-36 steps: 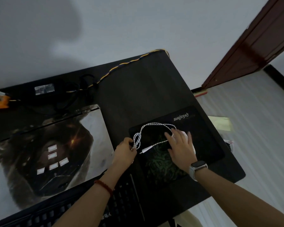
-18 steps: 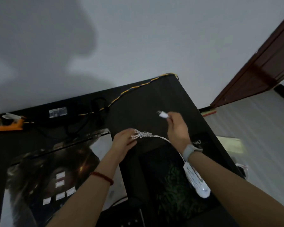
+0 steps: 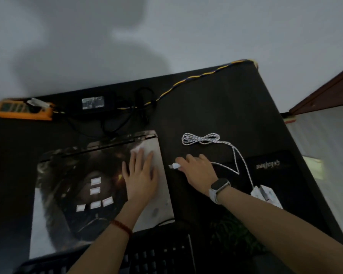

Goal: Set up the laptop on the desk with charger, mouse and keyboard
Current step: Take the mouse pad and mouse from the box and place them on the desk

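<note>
Along the upper edge of the black desk (image 3: 216,107) lie an orange power strip (image 3: 23,109) at upper left, a black charger brick (image 3: 94,103) with a pale label just right of it, and a tangle of black leads between the brick and the laptop hinge. A yellow-and-blue braided cord (image 3: 188,80) runs from that tangle up to the desk's far right corner. A brown door frame shows at the right edge of the frame.

The closed laptop (image 3: 67,184), its lid covered in a dark printed skin with small white stickers, fills the centre left; its long side runs left to right, hinge toward the top of the frame. The left hand (image 3: 141,178) lies flat on the lid's upper right part, fingers straight and spread, holding nothing.

Just right of the laptop's right edge, the right hand (image 3: 198,171) (a watch on its wrist) pinches the white USB plug (image 3: 174,166), whose tip points left toward the laptop's side; plug and laptop are near but apart. The white braided cable (image 3: 234,153) trails from the hand to a bundled loop (image 3: 201,139) lying left to right above the hand, then down to the white mouse (image 3: 266,196) on the dark mouse pad (image 3: 275,169) at centre right, partly behind the right forearm.

A black keyboard (image 3: 160,256) sits at the bottom centre, crossed by both forearms.
</note>
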### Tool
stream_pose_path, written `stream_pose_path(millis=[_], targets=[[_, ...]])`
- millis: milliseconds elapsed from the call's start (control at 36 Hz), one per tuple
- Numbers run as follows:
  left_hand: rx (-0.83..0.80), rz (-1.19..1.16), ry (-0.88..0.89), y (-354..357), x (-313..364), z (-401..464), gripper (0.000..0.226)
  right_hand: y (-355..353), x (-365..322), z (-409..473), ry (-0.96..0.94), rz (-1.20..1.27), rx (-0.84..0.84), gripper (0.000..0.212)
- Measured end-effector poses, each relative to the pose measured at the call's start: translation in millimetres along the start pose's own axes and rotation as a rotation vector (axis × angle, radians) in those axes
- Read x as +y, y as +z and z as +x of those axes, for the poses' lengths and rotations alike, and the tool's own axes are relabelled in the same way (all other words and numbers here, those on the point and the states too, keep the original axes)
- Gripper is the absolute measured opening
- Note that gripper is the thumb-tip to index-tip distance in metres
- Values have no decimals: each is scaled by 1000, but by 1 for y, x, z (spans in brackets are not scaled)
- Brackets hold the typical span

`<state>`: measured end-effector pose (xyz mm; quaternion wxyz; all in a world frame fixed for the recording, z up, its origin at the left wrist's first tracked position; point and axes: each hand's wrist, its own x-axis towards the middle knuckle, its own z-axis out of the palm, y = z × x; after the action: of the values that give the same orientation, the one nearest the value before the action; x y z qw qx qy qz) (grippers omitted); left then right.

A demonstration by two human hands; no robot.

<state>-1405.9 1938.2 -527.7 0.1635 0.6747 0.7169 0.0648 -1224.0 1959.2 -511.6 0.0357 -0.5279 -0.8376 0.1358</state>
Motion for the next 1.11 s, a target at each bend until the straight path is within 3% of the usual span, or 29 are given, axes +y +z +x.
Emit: stream_pose_path(millis=[472, 1111], targets=[[89, 81, -26, 15, -1, -3, 52, 30, -7, -12, 57, 236, 9, 18], [112, 94, -28, 17, 1, -3, 49, 33, -4, 8, 56, 223, 14, 24]])
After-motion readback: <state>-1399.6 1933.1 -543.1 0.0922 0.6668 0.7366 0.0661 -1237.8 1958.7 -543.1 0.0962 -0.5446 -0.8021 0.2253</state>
